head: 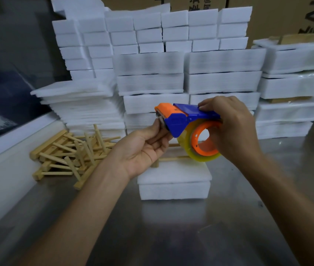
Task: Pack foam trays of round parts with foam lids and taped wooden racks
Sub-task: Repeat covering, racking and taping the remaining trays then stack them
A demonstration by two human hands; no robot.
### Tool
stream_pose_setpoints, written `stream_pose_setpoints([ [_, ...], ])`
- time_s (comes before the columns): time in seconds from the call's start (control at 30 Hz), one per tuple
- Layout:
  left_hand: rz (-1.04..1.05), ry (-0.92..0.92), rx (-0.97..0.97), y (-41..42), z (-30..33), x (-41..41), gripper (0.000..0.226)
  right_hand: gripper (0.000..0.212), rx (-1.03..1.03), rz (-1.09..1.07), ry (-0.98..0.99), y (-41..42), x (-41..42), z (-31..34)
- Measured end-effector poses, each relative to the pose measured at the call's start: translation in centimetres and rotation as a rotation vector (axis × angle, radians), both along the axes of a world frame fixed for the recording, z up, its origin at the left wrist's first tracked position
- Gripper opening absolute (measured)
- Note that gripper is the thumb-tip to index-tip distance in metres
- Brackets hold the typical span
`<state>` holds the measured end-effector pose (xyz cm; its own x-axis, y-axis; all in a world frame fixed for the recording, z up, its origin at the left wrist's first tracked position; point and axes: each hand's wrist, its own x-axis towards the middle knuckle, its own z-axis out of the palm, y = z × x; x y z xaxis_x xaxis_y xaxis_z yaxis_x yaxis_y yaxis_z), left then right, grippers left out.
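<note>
Both hands were busy with the tape dispenser (pixel 188 121), held up in the air above the middle of the steel table (pixel 171 237). The right hand (pixel 235 129) was curled around the dispenser's blue body and the roll of clear tape (pixel 202 144), thumb on top, carrying its weight. The left hand (pixel 148 148), palm up, pinched at the orange cutter end, apparently feeling for the loose tape end; whether any tape was already drawn out could not be told. Directly beneath the dispenser sat the foam tray (pixel 173 181), closed under its foam lid, with a wooden rack (pixel 171 159) lying on top near the tray's far edge, mostly hidden behind the hands. A loose pile of wooden racks (pixel 69 152) lay toward the table's left edge, and stacks of foam trays (pixel 187 77) lined the far edge. To do this step well, the tape end probably needed to be drawn out clean and flat before it touched anything, then stuck first to the foam beside the rack and pulled across the wood with steady tension. The rack looked light and unfixed, so a sideways tug could drag it out of line. Soft foam would likely tear if misplaced tape were peeled back.
</note>
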<state>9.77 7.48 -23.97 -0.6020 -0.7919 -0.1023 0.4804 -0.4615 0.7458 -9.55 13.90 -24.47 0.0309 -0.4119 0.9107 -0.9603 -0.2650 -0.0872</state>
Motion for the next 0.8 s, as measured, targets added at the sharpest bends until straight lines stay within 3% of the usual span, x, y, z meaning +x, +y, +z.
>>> stream_pose_setpoints([
  [0.17, -0.029, 0.016, 0.008, -0.1, 0.0, 0.5, 0.018, 0.048, 0.005, 0.010, -0.022, 0.0, 0.0, 0.0],
  [0.27, -0.026, 0.020, 0.053, 0.1, 0.2, 0.5, 0.035, 0.047, -0.001, 0.024, -0.027, 0.1, -0.1, 0.0],
  [0.43, 0.013, -0.173, -0.097, 0.3, 0.3, 0.4, 0.011, 0.049, 0.032, 0.000, -0.003, 0.0, -0.4, 0.2],
  [0.6, 0.109, -0.378, -0.269, 0.4, 1.1, 0.9, 0.018, 0.037, -0.036, -0.038, 0.069, 0.0, 0.5, -0.2],
  [0.8, 0.187, -0.498, -0.370, 0.4, 2.7, 2.4, 0.017, 0.042, -0.059, -0.044, 0.044, -0.3, 0.7, -0.6],
])
